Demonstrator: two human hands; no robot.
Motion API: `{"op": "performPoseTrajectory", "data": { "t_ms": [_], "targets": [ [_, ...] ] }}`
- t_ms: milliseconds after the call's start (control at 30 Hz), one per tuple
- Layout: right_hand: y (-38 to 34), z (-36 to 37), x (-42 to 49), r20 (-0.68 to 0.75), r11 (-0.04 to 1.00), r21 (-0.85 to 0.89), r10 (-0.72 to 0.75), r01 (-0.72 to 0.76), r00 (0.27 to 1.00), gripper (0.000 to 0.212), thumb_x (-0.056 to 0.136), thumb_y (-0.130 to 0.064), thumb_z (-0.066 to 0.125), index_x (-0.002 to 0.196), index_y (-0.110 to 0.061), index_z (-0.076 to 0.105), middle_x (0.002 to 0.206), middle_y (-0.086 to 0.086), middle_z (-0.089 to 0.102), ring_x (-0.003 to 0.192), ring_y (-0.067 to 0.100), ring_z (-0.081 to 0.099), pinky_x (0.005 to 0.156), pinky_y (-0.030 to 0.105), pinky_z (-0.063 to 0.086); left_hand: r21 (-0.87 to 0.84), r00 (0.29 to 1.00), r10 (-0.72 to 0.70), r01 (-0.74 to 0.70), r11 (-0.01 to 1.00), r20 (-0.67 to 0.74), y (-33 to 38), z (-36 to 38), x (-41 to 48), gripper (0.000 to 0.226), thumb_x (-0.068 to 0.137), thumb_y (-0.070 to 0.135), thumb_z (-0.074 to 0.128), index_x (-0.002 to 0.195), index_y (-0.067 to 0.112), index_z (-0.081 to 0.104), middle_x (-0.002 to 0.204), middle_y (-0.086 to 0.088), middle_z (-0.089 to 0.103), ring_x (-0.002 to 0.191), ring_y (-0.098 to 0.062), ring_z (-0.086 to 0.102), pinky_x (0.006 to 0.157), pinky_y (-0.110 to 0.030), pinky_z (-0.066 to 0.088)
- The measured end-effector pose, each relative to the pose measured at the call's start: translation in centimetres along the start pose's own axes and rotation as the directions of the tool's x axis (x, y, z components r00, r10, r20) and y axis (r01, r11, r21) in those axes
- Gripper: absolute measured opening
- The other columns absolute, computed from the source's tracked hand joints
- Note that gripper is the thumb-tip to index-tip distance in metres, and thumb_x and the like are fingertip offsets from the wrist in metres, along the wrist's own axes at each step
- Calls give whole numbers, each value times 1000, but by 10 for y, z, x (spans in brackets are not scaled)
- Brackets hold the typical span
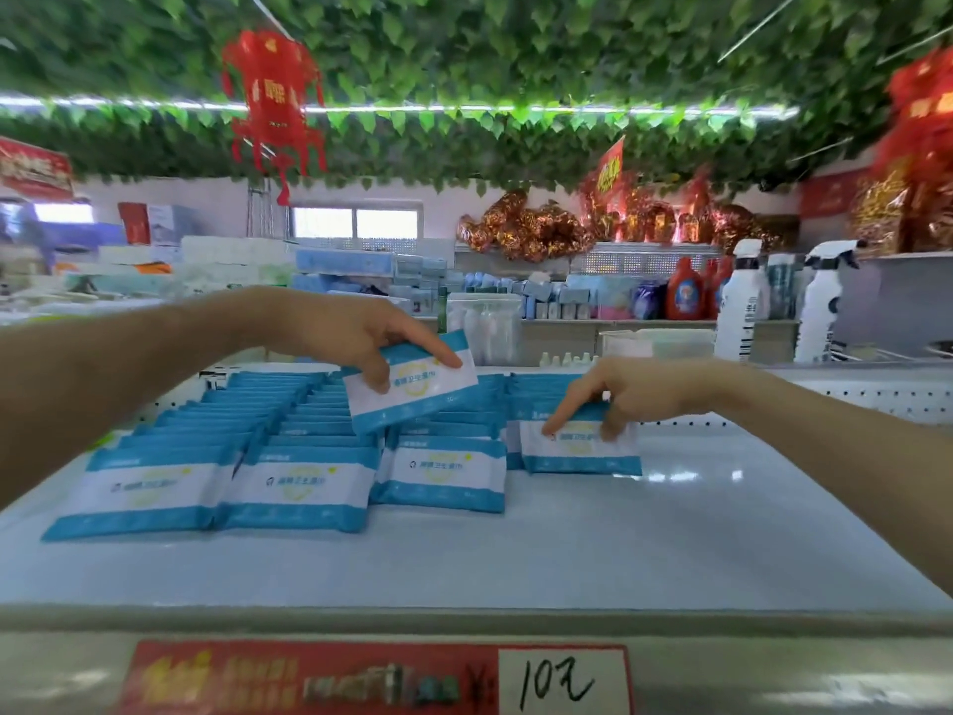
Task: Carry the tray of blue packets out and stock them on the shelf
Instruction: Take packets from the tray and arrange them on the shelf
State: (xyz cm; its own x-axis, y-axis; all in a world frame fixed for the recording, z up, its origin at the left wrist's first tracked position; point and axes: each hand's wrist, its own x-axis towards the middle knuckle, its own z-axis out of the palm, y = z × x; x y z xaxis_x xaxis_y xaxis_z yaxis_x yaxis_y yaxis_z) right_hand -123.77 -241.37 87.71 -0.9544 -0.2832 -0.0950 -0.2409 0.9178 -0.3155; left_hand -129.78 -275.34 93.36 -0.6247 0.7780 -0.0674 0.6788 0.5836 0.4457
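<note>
Blue packet (412,389) pinched in left grip (340,327) above rows (232,430); right grip (634,389) pinches second packet (582,454) on shelf (619,539).

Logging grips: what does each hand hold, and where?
Left hand pinches the raised blue packet at its upper left edge. Right hand touches the top of a shelved packet; grip unclear.

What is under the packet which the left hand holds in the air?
Under the packet in the left hand lie rows of blue packets on the shelf. It covers the back of the middle rows, so that part cannot be seen.
</note>
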Motion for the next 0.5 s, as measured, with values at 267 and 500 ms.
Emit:
{"op": "performPoseTrajectory", "data": {
  "t_ms": [267,500],
  "targets": [
    [2,14,20,-66,986,-126,-120,111,991,66,85,4,70,117,-54,70,118,-14,47,115,12,48,106,34,40,-24,1000,19,-20,1000,-11,8,1,7,68,91,-9,67,134,43,65,142,15,60,113,-13,70,88,-39,62],
    [24,18,7,-315,988,-136,-110,70,943,59,88,-3,75,128,-46,65,129,-8,47,113,12,49,100,27,46,-3,993,121,-121,993,-18,34,15,41,66,91,0,74,134,50,63,148,15,54,124,-14,63,98,-41,59]
  ]
}}
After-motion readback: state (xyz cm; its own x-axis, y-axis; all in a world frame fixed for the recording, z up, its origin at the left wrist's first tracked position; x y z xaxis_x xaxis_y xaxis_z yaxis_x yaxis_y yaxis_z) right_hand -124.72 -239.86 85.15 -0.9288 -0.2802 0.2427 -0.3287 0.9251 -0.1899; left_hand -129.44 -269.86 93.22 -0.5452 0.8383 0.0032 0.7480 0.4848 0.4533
